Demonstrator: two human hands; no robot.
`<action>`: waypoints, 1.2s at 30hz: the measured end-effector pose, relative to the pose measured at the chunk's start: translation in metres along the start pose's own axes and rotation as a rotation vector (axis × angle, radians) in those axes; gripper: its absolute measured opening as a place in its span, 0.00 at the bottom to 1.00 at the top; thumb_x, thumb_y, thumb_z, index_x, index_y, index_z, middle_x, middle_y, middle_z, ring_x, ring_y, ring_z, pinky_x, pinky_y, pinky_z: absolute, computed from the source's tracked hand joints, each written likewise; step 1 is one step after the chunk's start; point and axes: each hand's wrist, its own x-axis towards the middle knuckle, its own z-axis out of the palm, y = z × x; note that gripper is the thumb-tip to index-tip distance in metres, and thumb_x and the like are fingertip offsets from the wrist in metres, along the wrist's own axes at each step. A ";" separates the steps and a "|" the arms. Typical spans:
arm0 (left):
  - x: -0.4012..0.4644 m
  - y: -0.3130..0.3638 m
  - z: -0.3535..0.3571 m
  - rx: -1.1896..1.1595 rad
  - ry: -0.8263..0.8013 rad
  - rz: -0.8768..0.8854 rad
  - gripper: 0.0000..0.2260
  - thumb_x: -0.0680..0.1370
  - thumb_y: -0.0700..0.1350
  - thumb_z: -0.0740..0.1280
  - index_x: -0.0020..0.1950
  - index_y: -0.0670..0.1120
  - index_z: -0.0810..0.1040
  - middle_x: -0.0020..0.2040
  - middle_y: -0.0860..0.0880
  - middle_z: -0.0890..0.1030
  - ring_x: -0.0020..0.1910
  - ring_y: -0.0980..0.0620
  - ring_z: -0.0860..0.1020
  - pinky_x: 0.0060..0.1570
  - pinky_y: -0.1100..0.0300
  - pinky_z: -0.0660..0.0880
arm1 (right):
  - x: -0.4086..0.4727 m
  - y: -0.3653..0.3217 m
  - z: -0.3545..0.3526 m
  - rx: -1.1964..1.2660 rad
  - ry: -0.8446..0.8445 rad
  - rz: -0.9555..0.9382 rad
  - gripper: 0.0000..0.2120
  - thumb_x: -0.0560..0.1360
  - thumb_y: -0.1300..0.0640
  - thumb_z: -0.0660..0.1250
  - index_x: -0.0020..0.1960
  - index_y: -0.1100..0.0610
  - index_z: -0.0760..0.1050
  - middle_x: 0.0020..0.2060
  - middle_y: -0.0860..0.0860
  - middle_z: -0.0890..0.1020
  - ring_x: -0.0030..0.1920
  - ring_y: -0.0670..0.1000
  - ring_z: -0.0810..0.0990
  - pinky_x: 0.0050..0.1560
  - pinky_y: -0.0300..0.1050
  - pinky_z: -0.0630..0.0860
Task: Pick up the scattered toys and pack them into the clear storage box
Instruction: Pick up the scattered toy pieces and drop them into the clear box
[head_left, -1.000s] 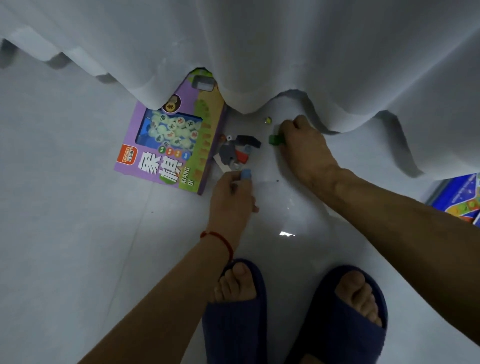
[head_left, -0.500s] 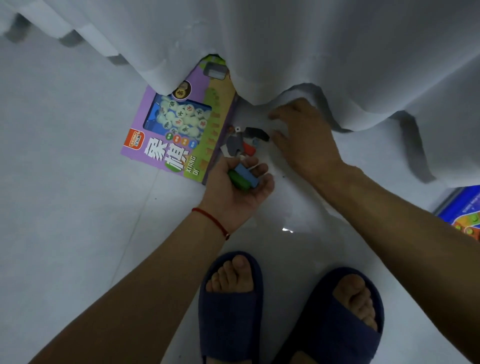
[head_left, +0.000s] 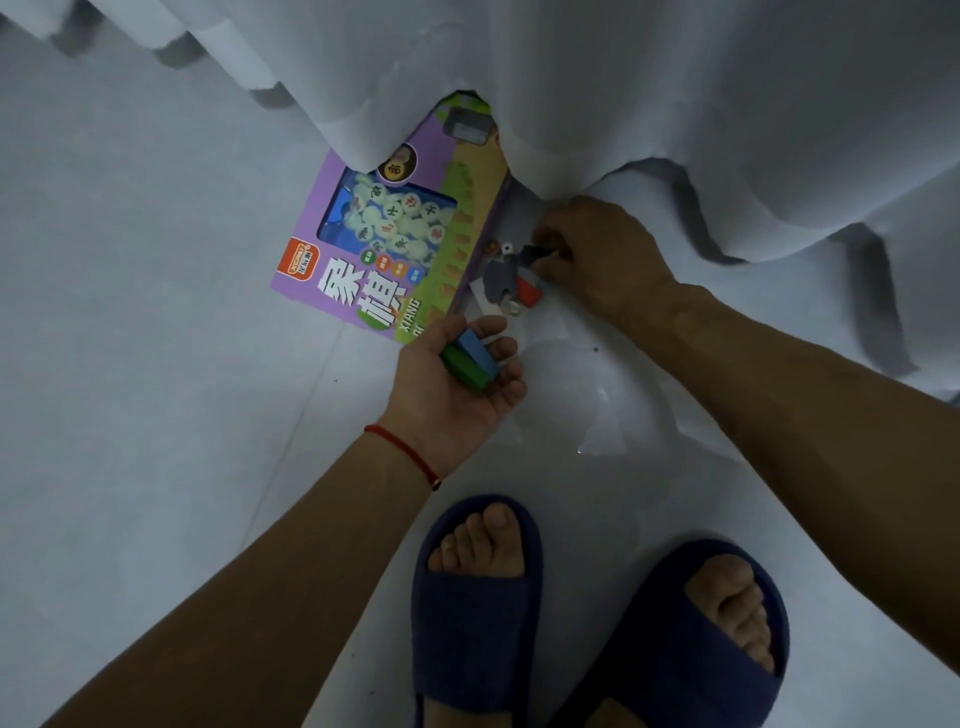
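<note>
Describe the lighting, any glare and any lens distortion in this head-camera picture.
Head view: dim, bluish light throughout; one small bright glare spot on the glossy floor near the left hand; soft dark shadows under the curtain folds; wide-angle bending stretches the forearms and slippers toward the edges; the game box print stays readable.

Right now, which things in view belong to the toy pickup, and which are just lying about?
Job:
blue block and green block in left hand
small toy pieces under right hand
chess box

Lying about:
curtain
slippers
</note>
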 end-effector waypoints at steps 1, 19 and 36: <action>-0.001 -0.001 -0.001 0.005 0.004 -0.002 0.15 0.79 0.51 0.58 0.47 0.42 0.78 0.40 0.44 0.77 0.35 0.47 0.74 0.37 0.56 0.72 | 0.001 0.000 0.000 -0.028 -0.008 0.001 0.14 0.77 0.53 0.68 0.59 0.59 0.78 0.55 0.57 0.78 0.53 0.56 0.77 0.49 0.44 0.68; -0.010 -0.014 0.007 -0.100 -0.171 -0.144 0.21 0.82 0.48 0.56 0.70 0.38 0.70 0.65 0.34 0.75 0.62 0.34 0.76 0.62 0.38 0.73 | -0.090 -0.037 -0.040 0.594 -0.111 0.287 0.07 0.72 0.50 0.75 0.48 0.50 0.81 0.40 0.49 0.85 0.41 0.47 0.84 0.42 0.42 0.80; -0.020 -0.029 -0.004 -0.046 -0.020 -0.036 0.16 0.80 0.47 0.57 0.55 0.36 0.78 0.47 0.38 0.79 0.47 0.41 0.79 0.59 0.47 0.76 | -0.076 0.013 0.011 -0.105 0.110 0.176 0.06 0.80 0.63 0.60 0.49 0.66 0.72 0.48 0.54 0.69 0.34 0.48 0.66 0.35 0.34 0.62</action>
